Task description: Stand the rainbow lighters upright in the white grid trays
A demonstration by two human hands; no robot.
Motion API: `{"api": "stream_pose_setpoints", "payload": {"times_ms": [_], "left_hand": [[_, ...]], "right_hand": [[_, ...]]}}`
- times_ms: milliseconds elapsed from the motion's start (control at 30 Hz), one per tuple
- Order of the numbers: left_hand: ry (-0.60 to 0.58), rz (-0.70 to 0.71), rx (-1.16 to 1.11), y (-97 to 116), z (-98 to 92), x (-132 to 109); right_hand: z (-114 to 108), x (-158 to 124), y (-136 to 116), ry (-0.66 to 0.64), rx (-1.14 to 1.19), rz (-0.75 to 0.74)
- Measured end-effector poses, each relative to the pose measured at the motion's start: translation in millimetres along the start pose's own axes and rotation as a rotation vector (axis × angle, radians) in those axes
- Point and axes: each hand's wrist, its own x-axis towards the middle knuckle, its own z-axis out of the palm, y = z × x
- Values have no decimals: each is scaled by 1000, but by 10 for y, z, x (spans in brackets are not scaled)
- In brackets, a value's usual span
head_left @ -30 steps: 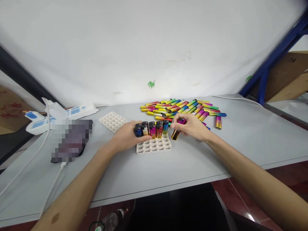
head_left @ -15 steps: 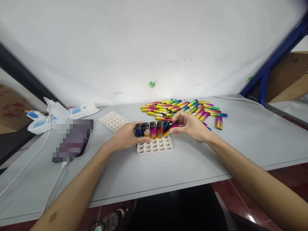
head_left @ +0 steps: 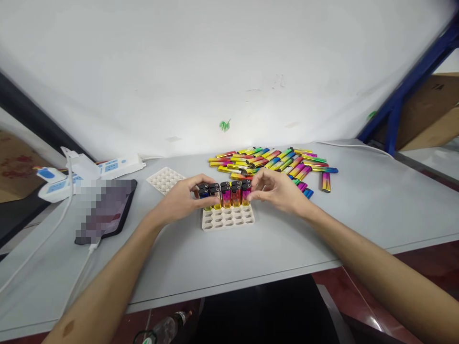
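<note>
A white tray (head_left: 228, 219) with rows of slots lies on the table. In its far rows stand metallic-coloured lighters (head_left: 225, 196) with black tops, upright and side by side. My left hand (head_left: 182, 197) is closed around the left end of these lighters, its thumb along their front and its fingers partly hidden behind. At the right end, my right hand (head_left: 274, 190) pinches a pink-and-yellow lighter (head_left: 245, 193) that stands upright in the near filled row. The front rows of slots are bare.
Behind the tray lies a heap of loose lighters (head_left: 272, 160), with a single lighter (head_left: 325, 182) to its right. A second white tray (head_left: 165, 179) lies behind my left hand. Further left are a phone (head_left: 124, 210) on a cable and white power strips (head_left: 120, 165).
The right-end lighter, tilted in my right hand before, now stands upright in the tray in line with the others. My left hand stays at the left end.
</note>
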Motion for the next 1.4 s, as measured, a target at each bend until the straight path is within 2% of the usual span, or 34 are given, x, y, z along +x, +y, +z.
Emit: {"api": "stream_pose_setpoints", "payload": {"times_ms": [100,167,267,300,367,467,567,800,1167,1300,1400], "left_hand": [[19,12,-16,-5,-2,2],[31,18,-17,-8,-6,1],[42,29,-14,-10,-10,1],[41,28,-18,-10,-10,1],[23,12,-33,-8,-10,0],[-27,-23,-36,-6,-11,-4],[-72,-32,-23,-7,-14,-5],[-111,-11,58,-44,27,16],[-94,-5,142,-41,52,15],[-96,-12,141,-35,54,20],[-99,-16,141,-43,57,23]], "right_hand": [[-45,1,-55,37,-58,6],[-132,12,-70,153,-178,23],[-315,38,-9,371,-578,91],[-375,45,30,402,-723,135],[-465,53,112,381,-944,248],[-504,54,181,258,-1093,362],[-459,54,161,182,-1089,359],[-368,68,95,96,-862,249],[-318,-20,45,141,-1174,299],[-282,-47,49,90,-1183,254],[-274,-51,35,97,-1103,189]]}}
